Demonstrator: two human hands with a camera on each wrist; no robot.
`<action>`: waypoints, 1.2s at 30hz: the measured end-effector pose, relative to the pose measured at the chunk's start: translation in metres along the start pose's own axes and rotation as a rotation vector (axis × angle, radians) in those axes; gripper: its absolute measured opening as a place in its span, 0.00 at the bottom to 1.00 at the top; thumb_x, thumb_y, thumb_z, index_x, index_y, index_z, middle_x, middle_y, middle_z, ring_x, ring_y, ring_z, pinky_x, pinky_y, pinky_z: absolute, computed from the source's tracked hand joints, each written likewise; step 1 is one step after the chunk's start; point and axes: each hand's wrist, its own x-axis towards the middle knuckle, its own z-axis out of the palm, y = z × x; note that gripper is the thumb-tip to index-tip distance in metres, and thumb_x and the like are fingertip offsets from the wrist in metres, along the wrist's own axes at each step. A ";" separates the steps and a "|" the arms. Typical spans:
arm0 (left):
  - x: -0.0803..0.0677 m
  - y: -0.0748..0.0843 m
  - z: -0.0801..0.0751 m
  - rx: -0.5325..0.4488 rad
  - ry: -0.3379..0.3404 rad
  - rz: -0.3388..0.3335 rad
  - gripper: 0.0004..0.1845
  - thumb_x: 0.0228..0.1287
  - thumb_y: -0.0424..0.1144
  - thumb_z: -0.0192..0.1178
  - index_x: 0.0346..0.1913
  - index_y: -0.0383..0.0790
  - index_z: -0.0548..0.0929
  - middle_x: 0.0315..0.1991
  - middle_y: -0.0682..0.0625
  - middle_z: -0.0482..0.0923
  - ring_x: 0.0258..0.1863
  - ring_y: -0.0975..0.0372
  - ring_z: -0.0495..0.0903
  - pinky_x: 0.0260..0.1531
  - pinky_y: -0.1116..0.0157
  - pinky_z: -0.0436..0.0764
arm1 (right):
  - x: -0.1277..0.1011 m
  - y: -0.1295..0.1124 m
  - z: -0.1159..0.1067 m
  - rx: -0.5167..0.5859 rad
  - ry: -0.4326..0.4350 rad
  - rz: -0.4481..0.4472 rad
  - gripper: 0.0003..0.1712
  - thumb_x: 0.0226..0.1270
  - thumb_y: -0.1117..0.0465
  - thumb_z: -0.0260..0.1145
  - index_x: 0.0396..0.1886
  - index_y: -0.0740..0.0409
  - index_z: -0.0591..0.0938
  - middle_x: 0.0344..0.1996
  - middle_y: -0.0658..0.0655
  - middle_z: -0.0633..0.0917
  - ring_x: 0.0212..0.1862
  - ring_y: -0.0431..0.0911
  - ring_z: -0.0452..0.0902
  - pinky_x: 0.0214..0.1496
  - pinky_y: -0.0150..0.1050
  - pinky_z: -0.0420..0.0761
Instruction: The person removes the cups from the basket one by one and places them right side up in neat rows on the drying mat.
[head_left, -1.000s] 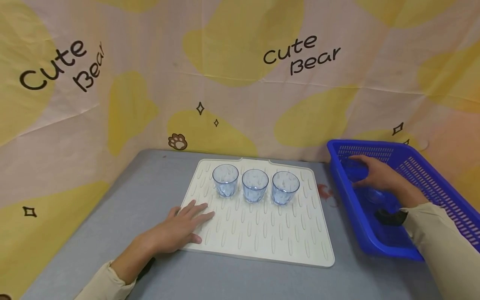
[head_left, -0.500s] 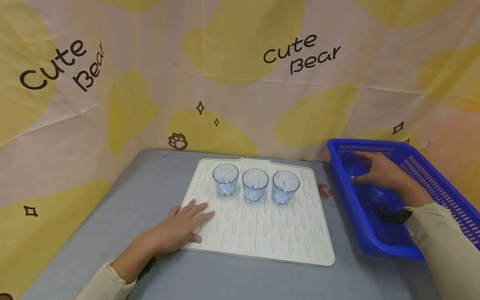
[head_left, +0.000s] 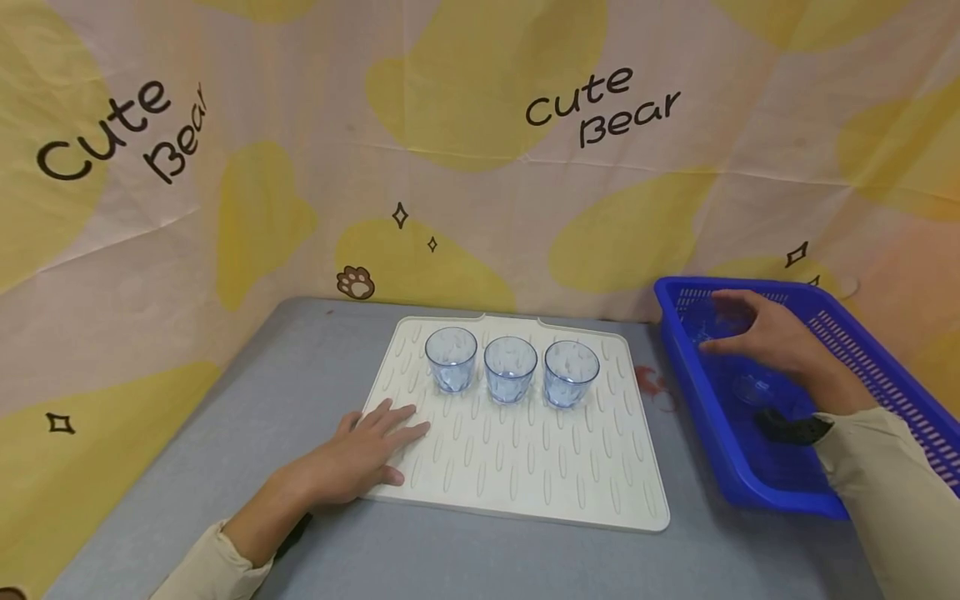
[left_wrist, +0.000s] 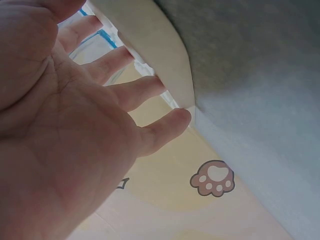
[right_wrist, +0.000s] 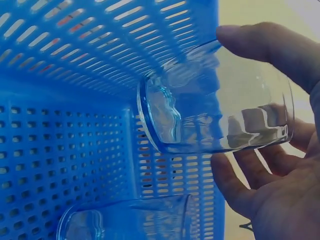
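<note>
My right hand is inside the blue basket and grips a clear blue glass, thumb on one side and fingers on the other. The glass is lifted off the basket floor. Another glass lies lower in the basket. My left hand rests flat, fingers straight, on the near left corner of the cream ribbed mat. Three blue glasses stand upright in a row at the back of the mat. In the left wrist view the fingers touch the mat's edge.
The grey tabletop carries the mat in the middle and the basket at the right edge. A yellow and pink "Cute Bear" cloth closes off the back and both sides. A reddish stain lies between mat and basket.
My right hand has risen inside the basket with the glass in its grip. The left hand and the three glasses on the mat have stayed put.
</note>
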 end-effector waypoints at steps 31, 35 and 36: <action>0.000 0.000 0.002 -0.002 -0.006 -0.016 0.38 0.64 0.48 0.65 0.76 0.54 0.64 0.79 0.45 0.56 0.79 0.40 0.49 0.67 0.32 0.51 | -0.030 -0.042 -0.010 -0.029 0.090 0.008 0.53 0.54 0.55 0.79 0.75 0.60 0.61 0.68 0.70 0.71 0.58 0.35 0.72 0.41 0.09 0.65; 0.001 0.001 0.000 -0.010 -0.013 -0.029 0.38 0.63 0.47 0.65 0.76 0.54 0.64 0.79 0.45 0.56 0.79 0.40 0.49 0.68 0.33 0.50 | -0.034 -0.056 -0.012 -0.045 0.079 0.004 0.54 0.53 0.54 0.80 0.76 0.57 0.61 0.69 0.70 0.71 0.65 0.58 0.72 0.40 0.10 0.64; 0.001 0.001 0.000 -0.010 -0.014 -0.031 0.38 0.63 0.47 0.65 0.76 0.54 0.64 0.79 0.45 0.56 0.79 0.40 0.49 0.68 0.33 0.50 | -0.034 -0.059 -0.012 -0.055 0.073 0.004 0.54 0.53 0.53 0.80 0.76 0.56 0.61 0.69 0.70 0.71 0.66 0.64 0.69 0.40 0.11 0.64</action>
